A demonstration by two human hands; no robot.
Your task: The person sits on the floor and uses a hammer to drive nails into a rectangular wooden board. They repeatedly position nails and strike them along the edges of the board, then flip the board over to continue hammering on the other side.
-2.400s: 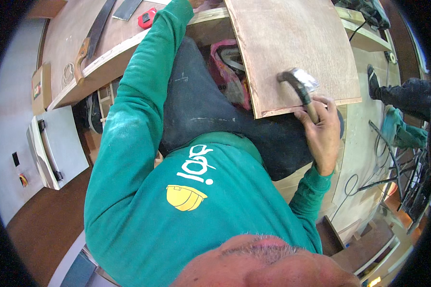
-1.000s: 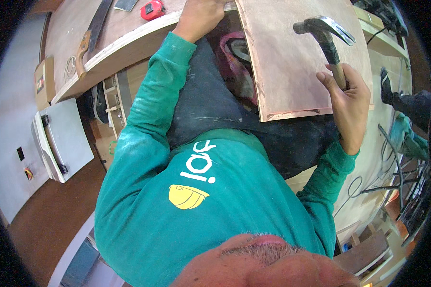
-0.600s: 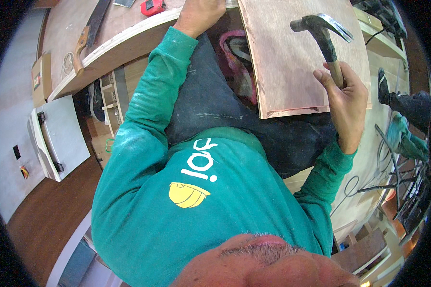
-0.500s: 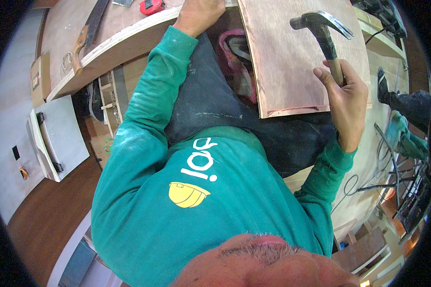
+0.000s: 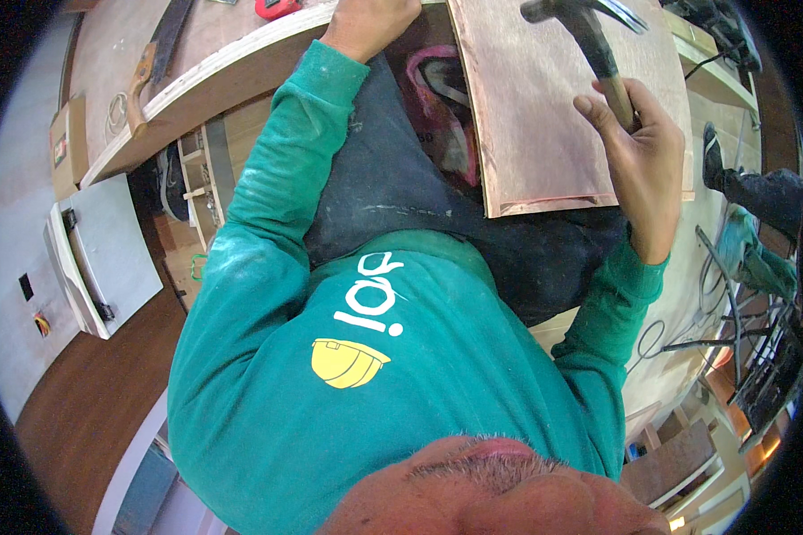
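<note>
Since the earliest frame the hammer [image 5: 589, 40] has risen from low over the near edge of the board [image 5: 553, 107] to high above its far part, and over the last half second it has barely shifted. The right hand [image 5: 638, 160] holds it with the fingers [image 5: 598, 109] wrapped closed around the lower end of the wooden handle, the dark steel head and claw up near the top of the view. The left hand [image 5: 370, 22] rests at the top edge, beside the board's far left corner on the table [image 5: 205, 85]; whether its fingers pinch anything cannot be told.

The hammer looks head-heavy and stiff, with a smooth wooden handle, so a grip near the handle's end, as now, probably gives the most swing, while a grip closer to the head would give more control. The board is thin, flat plywood, likely light and somewhat springy where it hangs off the table over the person's lap. A red tape measure [image 5: 277, 7] and a handsaw [image 5: 156, 53] lie further left on the table.
</note>
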